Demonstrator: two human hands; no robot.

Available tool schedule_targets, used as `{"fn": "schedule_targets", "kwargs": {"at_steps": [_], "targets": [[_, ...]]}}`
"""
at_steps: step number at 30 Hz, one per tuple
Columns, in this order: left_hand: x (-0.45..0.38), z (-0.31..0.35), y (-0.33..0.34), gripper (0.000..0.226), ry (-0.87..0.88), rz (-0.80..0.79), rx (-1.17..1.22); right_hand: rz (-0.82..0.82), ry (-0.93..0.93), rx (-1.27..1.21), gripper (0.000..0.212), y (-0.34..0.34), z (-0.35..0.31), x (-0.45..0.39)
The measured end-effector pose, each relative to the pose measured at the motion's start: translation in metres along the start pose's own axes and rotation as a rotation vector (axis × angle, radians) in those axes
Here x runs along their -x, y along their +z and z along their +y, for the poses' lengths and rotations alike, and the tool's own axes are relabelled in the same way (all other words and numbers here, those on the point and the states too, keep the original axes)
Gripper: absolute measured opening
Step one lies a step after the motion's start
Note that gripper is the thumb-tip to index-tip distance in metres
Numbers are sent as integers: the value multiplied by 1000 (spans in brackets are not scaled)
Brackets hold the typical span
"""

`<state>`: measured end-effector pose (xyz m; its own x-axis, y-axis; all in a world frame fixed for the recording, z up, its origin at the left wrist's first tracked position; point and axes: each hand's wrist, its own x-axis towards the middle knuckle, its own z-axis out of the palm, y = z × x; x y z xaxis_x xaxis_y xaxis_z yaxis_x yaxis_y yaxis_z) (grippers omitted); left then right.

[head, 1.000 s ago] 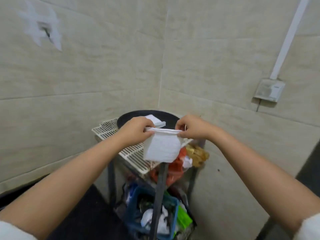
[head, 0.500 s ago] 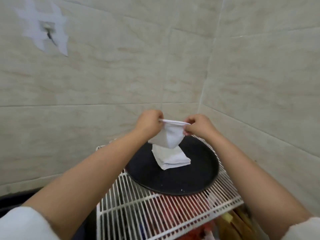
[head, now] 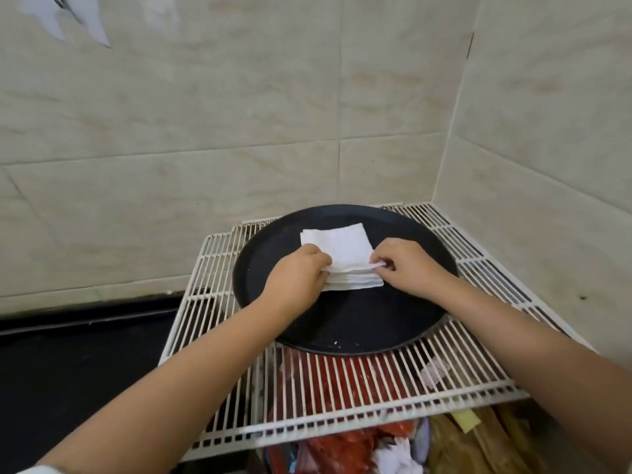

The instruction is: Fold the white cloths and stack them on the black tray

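Where the two hands meet the stack of white cloths (head: 337, 256), the near corners of the pile are covered, so how many layers each hand has hold of cannot be counted (the folds show only as thin lines along the near edge). Under the white wire rack (head: 376, 398), red and yellow bundles are blurred and cut off by the frame's bottom edge; what they are is unclear.

Half a second ago the top cloth hung in the air, pinched between both hands above the pile; now it lies flat on the stack, and the view has moved closer and lower over the black tray (head: 359, 323).

The stack sits in the far half of the tray, nearer its far rim than its near one. It is close to square, with no clear long axis, turned slightly so its near edge runs from lower left to a little lower at the right.

The left hand (head: 297, 278) is closed on the stack's near left corner, fingers curled over it. The right hand (head: 405, 266) pinches the near right corner between thumb and fingertips.
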<state>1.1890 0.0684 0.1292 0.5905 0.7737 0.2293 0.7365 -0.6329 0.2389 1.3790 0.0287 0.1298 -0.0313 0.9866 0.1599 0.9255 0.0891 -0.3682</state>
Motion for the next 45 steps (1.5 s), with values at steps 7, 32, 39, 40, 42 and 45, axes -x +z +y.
{"fn": "schedule_targets", "kwargs": {"at_steps": [7, 32, 39, 40, 42, 45], "targets": [[4, -5, 4, 31, -52, -54, -143, -124, -50, 98, 20, 5, -5, 4], [442, -237, -183, 62, -1019, 120, -479, -226, -618, 188, 62, 161, -497, 38], [633, -287, -224, 59, -1372, 110, -480, -348, -879, 116, 61, 254, -677, 104], [657, -295, -230, 58, -1419, 118, -482, -361, -916, 100, 60, 268, -705, 109], [698, -315, -241, 57, -1498, 118, -476, -374, -986, 79, 58, 292, -756, 119], [751, -358, -252, 56, -1581, 97, -480, -395, -1069, 60, 58, 327, -827, 123]]}}
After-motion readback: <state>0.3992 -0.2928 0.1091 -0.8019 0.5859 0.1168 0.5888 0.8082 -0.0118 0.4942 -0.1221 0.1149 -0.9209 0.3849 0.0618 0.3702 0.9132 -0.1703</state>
